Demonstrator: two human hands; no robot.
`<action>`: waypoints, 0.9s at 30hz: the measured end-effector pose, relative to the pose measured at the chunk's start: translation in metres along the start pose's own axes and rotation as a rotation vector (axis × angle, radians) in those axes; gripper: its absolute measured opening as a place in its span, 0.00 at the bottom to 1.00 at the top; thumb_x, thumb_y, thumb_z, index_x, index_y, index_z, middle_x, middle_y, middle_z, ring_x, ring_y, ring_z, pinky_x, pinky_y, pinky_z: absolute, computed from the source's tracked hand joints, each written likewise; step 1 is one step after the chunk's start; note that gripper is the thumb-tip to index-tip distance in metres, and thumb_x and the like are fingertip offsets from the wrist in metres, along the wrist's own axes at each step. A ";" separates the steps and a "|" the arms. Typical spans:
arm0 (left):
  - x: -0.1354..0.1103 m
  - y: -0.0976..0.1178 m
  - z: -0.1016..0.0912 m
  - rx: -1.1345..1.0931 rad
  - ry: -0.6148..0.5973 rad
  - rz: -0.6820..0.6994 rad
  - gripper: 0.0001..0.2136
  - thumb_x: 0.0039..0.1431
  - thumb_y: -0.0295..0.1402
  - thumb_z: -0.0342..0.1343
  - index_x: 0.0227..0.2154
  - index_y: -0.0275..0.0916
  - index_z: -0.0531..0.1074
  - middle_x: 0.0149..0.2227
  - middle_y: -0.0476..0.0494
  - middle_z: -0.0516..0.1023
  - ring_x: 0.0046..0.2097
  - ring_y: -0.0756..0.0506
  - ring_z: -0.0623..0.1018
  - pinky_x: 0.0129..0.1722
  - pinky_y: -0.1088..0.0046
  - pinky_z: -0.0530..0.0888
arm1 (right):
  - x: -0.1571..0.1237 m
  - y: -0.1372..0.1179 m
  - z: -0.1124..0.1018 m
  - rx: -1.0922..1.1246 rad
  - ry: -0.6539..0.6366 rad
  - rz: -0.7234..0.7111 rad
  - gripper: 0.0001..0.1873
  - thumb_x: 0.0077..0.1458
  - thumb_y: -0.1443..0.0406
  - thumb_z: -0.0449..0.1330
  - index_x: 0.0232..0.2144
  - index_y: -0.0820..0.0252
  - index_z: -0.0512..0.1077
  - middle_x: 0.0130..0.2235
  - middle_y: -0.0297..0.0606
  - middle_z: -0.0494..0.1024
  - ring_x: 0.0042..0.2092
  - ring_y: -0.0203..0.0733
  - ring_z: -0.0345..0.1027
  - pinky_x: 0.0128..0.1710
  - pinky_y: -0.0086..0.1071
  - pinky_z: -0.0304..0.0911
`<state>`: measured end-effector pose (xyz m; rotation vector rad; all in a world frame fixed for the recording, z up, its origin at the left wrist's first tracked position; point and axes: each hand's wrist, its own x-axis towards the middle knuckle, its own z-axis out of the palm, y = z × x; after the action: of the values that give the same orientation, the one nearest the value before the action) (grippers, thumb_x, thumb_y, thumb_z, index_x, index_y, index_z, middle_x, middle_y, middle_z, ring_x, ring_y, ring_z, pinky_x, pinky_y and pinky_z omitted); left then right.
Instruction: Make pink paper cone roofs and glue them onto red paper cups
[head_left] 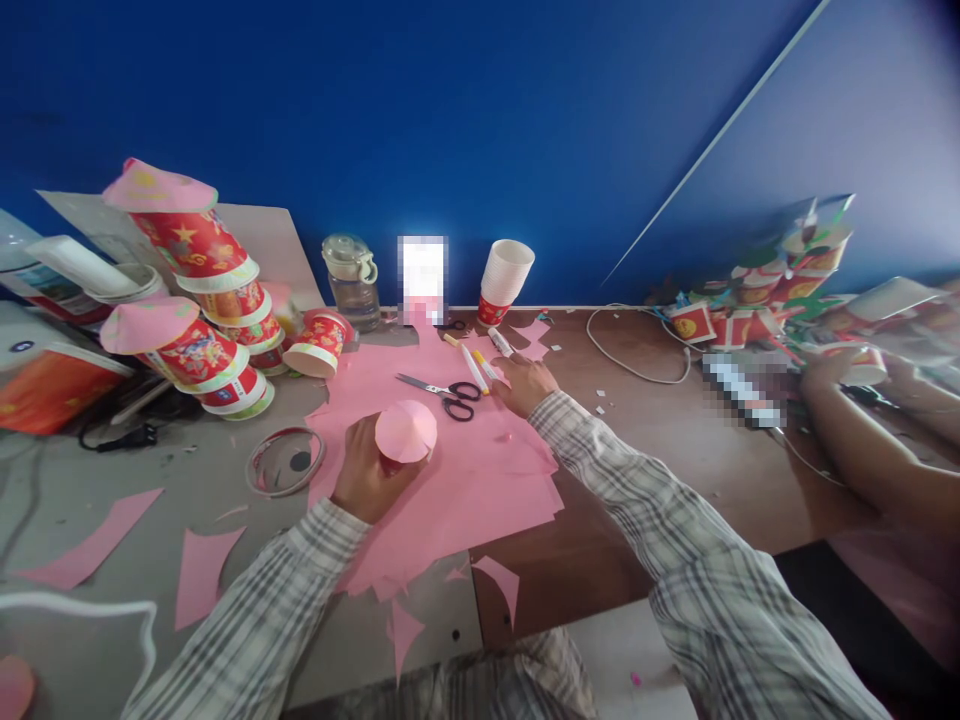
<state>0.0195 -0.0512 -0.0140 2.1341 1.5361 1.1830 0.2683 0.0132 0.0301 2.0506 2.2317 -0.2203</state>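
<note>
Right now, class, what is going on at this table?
A person in plaid sleeves works over pink paper sheets. Their left hand grips a pink paper cone from below. Their right hand reaches to the markers beside the scissors; whether it holds one is unclear. Cone-capped cups stand stacked at left; another person's arm rests at right.

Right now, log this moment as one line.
left hand: holds pink-cone cup | right hand: fingertip at marker | scissors: on pink paper
</note>
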 end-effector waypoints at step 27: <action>0.000 0.000 0.001 0.004 0.021 0.027 0.25 0.37 0.43 0.57 0.39 0.37 0.61 0.36 0.40 0.69 0.40 0.39 0.68 0.41 0.57 0.67 | 0.019 -0.020 -0.001 -0.023 -0.036 -0.016 0.28 0.62 0.66 0.51 0.64 0.58 0.61 0.57 0.47 0.79 0.58 0.50 0.74 0.59 0.41 0.65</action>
<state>0.0199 -0.0511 -0.0150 2.1581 1.5238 1.2154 0.2471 0.0302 0.0282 2.0019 2.2192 -0.2296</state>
